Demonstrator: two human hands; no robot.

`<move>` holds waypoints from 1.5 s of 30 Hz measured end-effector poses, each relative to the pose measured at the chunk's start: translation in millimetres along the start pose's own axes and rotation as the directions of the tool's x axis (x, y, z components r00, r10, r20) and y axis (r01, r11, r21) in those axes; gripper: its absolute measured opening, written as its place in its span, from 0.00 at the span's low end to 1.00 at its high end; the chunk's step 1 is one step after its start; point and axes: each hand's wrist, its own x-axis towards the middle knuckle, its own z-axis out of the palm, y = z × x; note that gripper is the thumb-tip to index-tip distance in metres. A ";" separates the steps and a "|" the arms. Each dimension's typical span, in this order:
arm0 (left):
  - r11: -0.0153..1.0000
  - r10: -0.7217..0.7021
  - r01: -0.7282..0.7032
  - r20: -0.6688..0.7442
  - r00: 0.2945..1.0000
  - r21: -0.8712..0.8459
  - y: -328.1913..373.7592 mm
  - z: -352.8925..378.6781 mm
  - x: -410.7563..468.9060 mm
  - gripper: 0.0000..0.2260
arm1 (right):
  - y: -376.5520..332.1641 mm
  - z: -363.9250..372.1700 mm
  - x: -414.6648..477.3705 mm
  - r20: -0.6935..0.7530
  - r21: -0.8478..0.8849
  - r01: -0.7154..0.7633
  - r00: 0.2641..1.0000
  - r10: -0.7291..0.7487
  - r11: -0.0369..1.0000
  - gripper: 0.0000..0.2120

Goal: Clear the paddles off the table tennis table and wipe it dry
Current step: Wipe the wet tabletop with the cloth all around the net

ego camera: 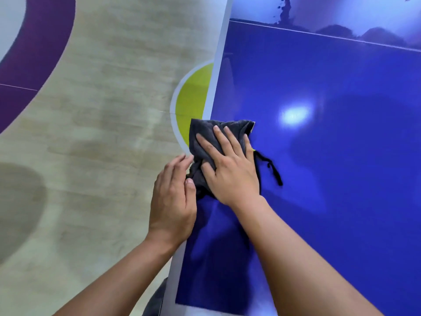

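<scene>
Grip, right hand (230,169): wide, palm down, fingers spread flat, pressing a dark grey cloth (205,135) onto the blue tabletop (341,167).
Grip, left hand (173,197): fingers nearly straight and close together, lying along the tabletop's left edge. The thumb tip touches the bunched near corner of the cloth and the fingertips are just beside its left side. It seems to clasp nothing, as far as the blur allows.
Cloth: crumpled, at the left border of the tabletop, its far left corner overhanging the white edge stripe (218,71). A loose dark cord (272,167) trails from its right side across the surface.
Tabletop: glossy, one bright light reflection (293,115). A thin white line (319,35) crosses the far part.
Floor (102,122): pale wood pattern, with a purple band (45,42) and a yellow-green disc (193,96) beside the tabletop's edge.
</scene>
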 end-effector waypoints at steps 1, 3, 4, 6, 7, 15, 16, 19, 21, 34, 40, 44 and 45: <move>1.000 0.000 0.000 -0.009 1.000 0.001 1.5 3.7 16.2 0.21 | 7.9 0.8 23.3 -0.003 -0.001 -0.007 1.000 0.007 1.000 0.29; 1.000 -0.003 0.003 -0.022 1.000 -0.002 4.7 13.8 56.1 0.21 | 28.9 2.1 80.6 0.001 -0.030 -0.021 1.000 0.021 0.999 0.29; 1.000 0.007 -0.007 -0.014 1.000 0.006 5.9 19.5 76.7 0.21 | 39.9 3.7 111.8 0.006 -0.043 -0.030 1.000 0.030 0.999 0.29; 0.997 0.043 -0.045 0.032 0.999 0.060 10.2 31.7 107.4 0.21 | 61.1 4.6 166.9 0.012 -0.053 -0.048 0.999 0.049 0.997 0.28; 0.993 0.054 -0.060 0.064 0.996 0.098 10.6 39.0 120.7 0.22 | 70.6 6.0 194.9 0.010 -0.047 -0.061 0.998 0.062 0.997 0.28; 0.979 0.079 -0.092 0.078 0.994 0.181 3.3 66.5 133.1 0.23 | 119.2 4.9 330.4 0.024 -0.020 -0.145 0.989 0.145 0.989 0.28; 0.979 0.078 -0.091 0.074 0.994 0.185 3.1 66.6 133.5 0.23 | 120.8 3.4 338.4 0.024 -0.017 -0.151 0.988 0.151 0.988 0.28; 0.979 0.083 -0.091 0.050 0.995 0.185 4.6 67.2 134.1 0.23 | 122.6 2.3 353.1 0.024 -0.009 -0.161 0.987 0.161 0.987 0.28; 0.976 0.084 -0.091 0.047 0.995 0.196 4.3 66.5 133.9 0.23 | 121.9 2.7 354.2 0.029 -0.015 -0.160 0.987 0.160 0.987 0.28; 0.903 0.063 -0.102 0.108 0.992 0.418 11.0 59.5 134.6 0.23 | 89.9 -9.7 223.3 0.003 -0.024 -0.162 0.987 0.162 0.987 0.30; 0.876 0.163 -0.132 -0.027 0.986 0.464 59.2 96.2 120.0 0.20 | 125.9 -25.6 199.1 0.034 0.047 -0.077 0.997 0.075 0.996 0.28; 0.883 0.259 -0.298 0.154 0.953 0.361 132.3 151.5 118.6 0.22 | 203.7 -45.2 213.5 0.082 0.058 -0.206 0.976 0.201 0.977 0.28; 0.882 0.275 -0.323 0.181 0.944 0.343 148.2 167.4 119.6 0.22 | 230.7 -51.5 212.7 0.067 0.043 -0.240 0.969 0.237 0.970 0.28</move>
